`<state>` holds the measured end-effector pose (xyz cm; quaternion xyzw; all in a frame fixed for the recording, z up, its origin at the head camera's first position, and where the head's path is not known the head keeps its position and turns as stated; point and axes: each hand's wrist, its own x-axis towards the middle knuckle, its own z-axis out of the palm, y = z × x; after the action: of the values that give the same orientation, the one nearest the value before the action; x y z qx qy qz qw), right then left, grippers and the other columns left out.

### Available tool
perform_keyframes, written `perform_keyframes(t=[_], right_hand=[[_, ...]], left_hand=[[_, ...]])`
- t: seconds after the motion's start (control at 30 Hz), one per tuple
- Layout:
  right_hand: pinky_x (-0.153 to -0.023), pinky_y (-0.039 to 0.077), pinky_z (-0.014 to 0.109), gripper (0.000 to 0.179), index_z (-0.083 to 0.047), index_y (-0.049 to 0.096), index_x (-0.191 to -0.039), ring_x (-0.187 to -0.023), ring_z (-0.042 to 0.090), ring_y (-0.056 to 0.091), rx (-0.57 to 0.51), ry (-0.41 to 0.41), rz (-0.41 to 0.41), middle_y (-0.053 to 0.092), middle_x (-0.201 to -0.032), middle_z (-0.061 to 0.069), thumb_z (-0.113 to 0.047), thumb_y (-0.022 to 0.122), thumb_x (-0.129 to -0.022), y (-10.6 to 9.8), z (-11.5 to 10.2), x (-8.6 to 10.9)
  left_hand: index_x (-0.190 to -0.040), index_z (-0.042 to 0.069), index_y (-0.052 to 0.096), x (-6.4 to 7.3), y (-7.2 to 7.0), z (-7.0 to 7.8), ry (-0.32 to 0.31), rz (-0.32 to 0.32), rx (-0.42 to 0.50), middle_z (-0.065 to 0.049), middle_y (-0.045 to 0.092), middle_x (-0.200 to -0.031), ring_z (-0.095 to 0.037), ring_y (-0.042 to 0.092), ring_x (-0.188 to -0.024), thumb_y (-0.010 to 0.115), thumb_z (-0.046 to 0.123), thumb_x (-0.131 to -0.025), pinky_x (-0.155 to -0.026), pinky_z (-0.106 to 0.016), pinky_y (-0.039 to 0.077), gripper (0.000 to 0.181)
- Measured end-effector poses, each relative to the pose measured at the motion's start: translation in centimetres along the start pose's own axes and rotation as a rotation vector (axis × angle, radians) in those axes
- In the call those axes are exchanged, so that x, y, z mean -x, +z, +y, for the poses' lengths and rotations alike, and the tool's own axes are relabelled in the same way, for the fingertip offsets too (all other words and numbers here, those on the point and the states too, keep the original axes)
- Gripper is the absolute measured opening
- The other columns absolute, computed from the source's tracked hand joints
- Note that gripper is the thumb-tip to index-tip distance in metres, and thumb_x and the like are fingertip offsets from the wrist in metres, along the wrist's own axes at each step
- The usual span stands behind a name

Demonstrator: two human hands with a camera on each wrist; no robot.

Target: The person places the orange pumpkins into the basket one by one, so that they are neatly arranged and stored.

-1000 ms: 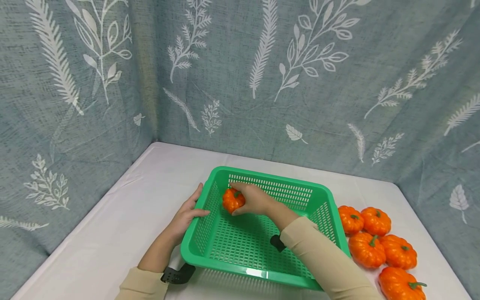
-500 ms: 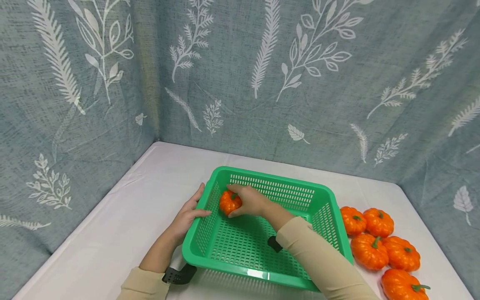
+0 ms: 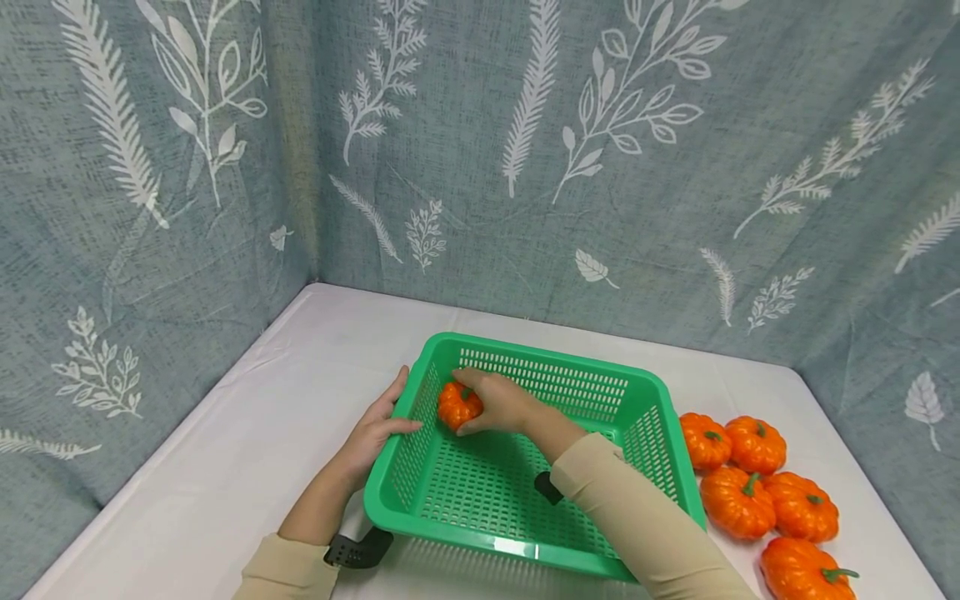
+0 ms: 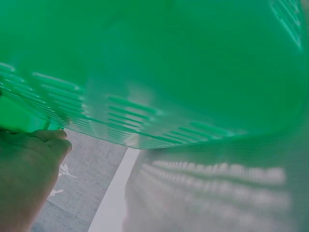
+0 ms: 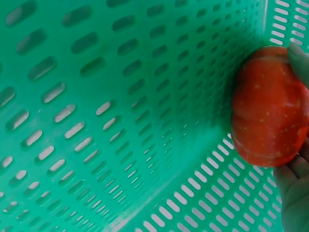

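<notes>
A green plastic basket (image 3: 592,565) with slotted walls lies across the white table. My left hand (image 3: 372,429) grips its left rim, thumb over the edge and fingers along the outside; in the left wrist view that hand (image 4: 31,169) shows beside the basket's underside (image 4: 193,72). Inside, by the far left corner, my right hand (image 3: 504,402) holds a small orange pumpkin (image 3: 456,408) with a green stem. The right wrist view shows this pumpkin (image 5: 268,108) between thumb and fingers, close to the slotted wall and floor.
To the right of the basket several orange pumpkins (image 3: 737,502) sit in a cluster on the white table (image 3: 225,467). A blue-grey curtain (image 3: 465,142) with white leaf prints hangs behind and to the left. A black wrist strap (image 3: 358,550) is on the left wrist.
My right hand has moved the pumpkin slightly left and down, nearer the basket's left wall. The left hand has stayed on the rim. Little differs over the last half second.
</notes>
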<state>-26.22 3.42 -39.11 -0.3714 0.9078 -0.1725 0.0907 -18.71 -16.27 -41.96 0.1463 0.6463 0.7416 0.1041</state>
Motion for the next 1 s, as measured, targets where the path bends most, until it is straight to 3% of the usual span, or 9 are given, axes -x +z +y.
perform_keyframes(t=[0.43, 1.0], right_hand=[[-0.109, 0.029, 0.037, 0.078, -0.001, 0.039, -0.137, -0.136, 0.026, 0.028, 0.054, -0.005, -0.023, 0.034, -0.146, 0.012, -0.028, 0.075, -0.074, 0.03, -0.07, 0.09], [-0.109, 0.03, 0.037, 0.078, 0.003, 0.037, -0.137, -0.134, 0.027, 0.031, 0.048, -0.004, -0.034, 0.036, -0.144, 0.015, -0.027, 0.074, -0.076, -0.25, -0.28, 0.14]], left_hand=[[-0.146, 0.012, -0.015, 0.02, 0.03, -0.07, -0.006, 0.008, 0.005, -0.003, -0.015, -0.153, -0.03, 0.002, -0.14, 0.04, -0.004, -0.086, -0.107, -0.046, 0.022, 0.082], [-0.145, 0.01, -0.015, -0.11, -0.01, -0.07, 0.003, 0.014, -0.019, -0.005, -0.017, -0.153, -0.027, -0.004, -0.14, 0.041, -0.003, -0.087, -0.108, -0.04, 0.017, 0.082]])
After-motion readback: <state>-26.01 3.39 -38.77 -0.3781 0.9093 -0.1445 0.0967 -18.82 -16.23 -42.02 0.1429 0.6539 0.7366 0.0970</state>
